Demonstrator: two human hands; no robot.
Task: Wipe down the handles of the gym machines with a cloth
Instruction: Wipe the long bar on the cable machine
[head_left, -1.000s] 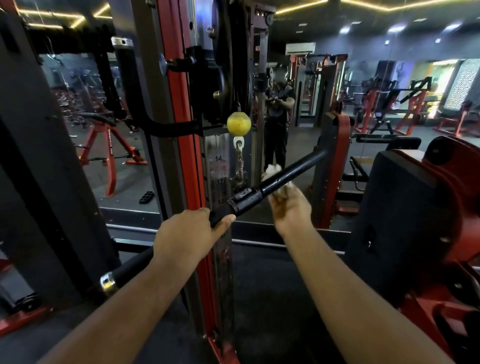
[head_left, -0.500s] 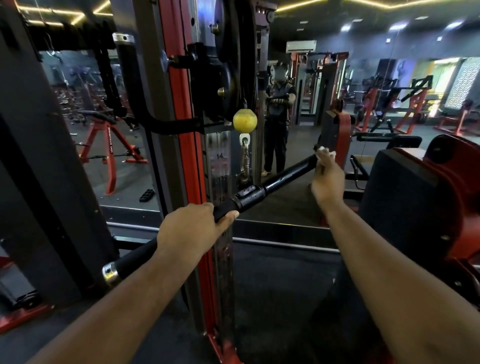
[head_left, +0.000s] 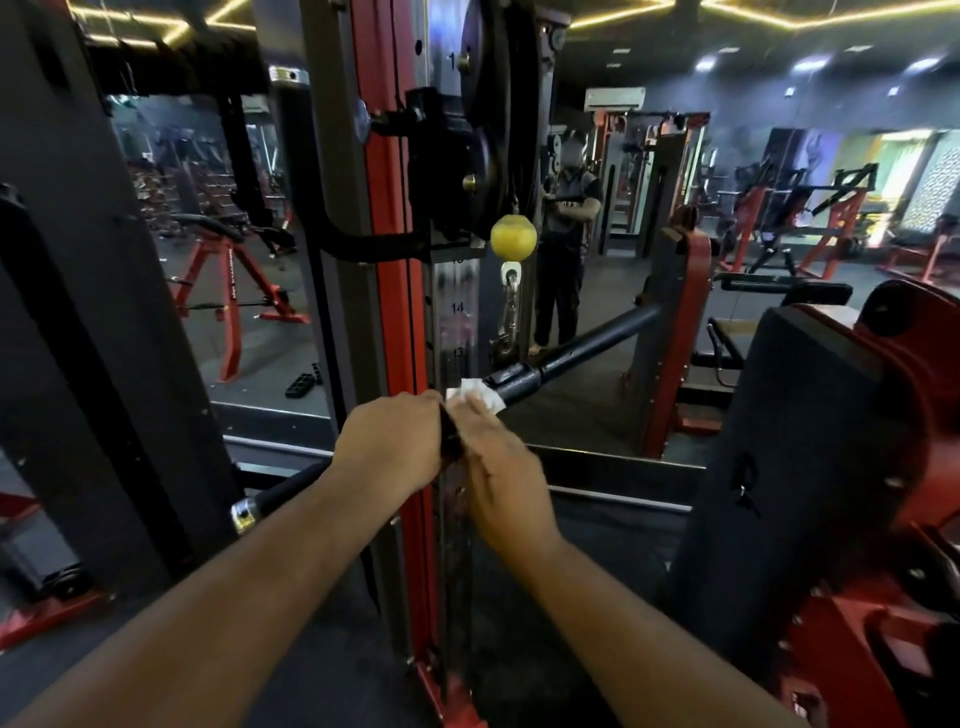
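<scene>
A long black cable-machine bar runs from lower left to upper right, hanging from a carabiner under a yellow ball. My left hand grips the bar left of its middle collar. My right hand sits right beside it, wrapped around the bar with a white cloth pressed on the collar. The cloth shows only above my fingers. The bar's chrome left end cap pokes out below my left forearm.
The red and black cable tower with its numbered weight stack stands directly ahead. A black padded seat on a red frame crowds the right side. A mirror behind reflects a standing person and more red machines.
My right hand slid the cloth from the bar's far right end back down to the middle collar, next to my left hand. The left hand kept its grip.
</scene>
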